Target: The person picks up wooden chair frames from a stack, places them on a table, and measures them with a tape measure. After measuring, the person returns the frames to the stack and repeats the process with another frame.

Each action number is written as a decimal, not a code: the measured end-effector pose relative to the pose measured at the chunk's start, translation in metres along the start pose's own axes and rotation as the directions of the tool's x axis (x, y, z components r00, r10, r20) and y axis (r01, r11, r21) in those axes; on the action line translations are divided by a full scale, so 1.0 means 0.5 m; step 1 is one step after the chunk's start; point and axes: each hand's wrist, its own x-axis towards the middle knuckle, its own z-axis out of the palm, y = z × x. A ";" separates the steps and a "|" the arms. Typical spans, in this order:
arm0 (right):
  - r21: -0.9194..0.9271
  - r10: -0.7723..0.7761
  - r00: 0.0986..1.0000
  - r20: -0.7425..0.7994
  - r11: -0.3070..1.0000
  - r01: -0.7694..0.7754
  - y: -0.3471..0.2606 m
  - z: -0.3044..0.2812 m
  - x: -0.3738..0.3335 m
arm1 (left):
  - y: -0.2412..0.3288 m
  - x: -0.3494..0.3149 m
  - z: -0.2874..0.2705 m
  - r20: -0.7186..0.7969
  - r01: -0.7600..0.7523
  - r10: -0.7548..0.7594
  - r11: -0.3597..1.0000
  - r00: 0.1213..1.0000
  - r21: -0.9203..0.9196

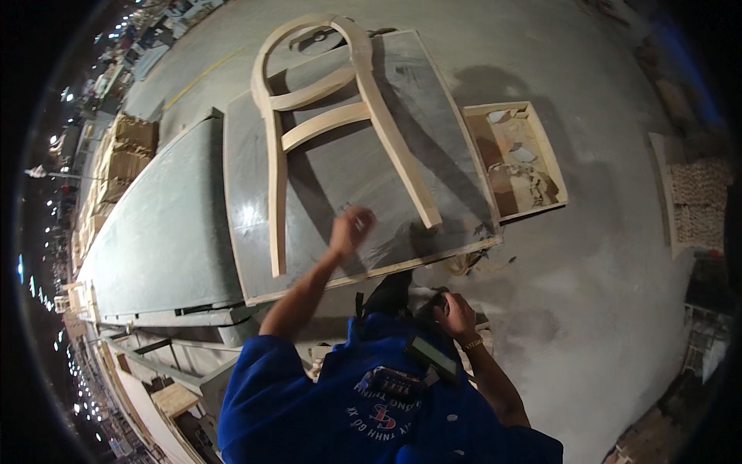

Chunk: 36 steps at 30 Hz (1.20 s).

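A pale wooden chair back frame [276, 193] lies on a dark grey worktable [247, 166] with light wooden edging. Its rounded top points to the far side, two crosspieces join its sides, and both long legs reach toward me. My left hand [352, 230] is over the near part of the table, between the legs and apart from them. Motion smears its fingers, so their pose is unclear. Close to my body, beyond the table's near edge, my right hand [457, 315] has its fingers curled in beside something dark. What it holds, if anything, is hidden.
A shallow wooden box [550, 155] with scraps inside adjoins the table's right side. On the left stands a large grey-green panel-topped structure [166, 224], with stacked wood pieces [127, 151] behind it. More stacked pieces [699, 201] are at the far right.
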 end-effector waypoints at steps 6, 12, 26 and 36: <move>0.095 0.271 0.962 -0.029 0.959 -0.267 0.009 -0.048 0.000 | -0.140 0.391 -0.189 -0.502 0.012 0.140 0.958 0.853 0.288; 0.609 0.455 0.890 0.035 0.697 -0.380 -0.023 -0.046 0.072 | -0.179 0.536 -0.207 -0.188 0.343 -0.289 0.828 0.939 0.443; 0.900 0.709 0.669 0.224 0.113 -0.421 0.022 -0.134 -0.012 | -0.056 0.437 -0.114 0.057 -0.241 0.234 0.956 0.970 0.166; 0.925 0.625 0.717 0.308 -0.021 -0.379 -0.022 -0.133 -0.038 | -0.145 0.624 -0.057 0.394 0.385 -0.255 0.872 0.883 -0.301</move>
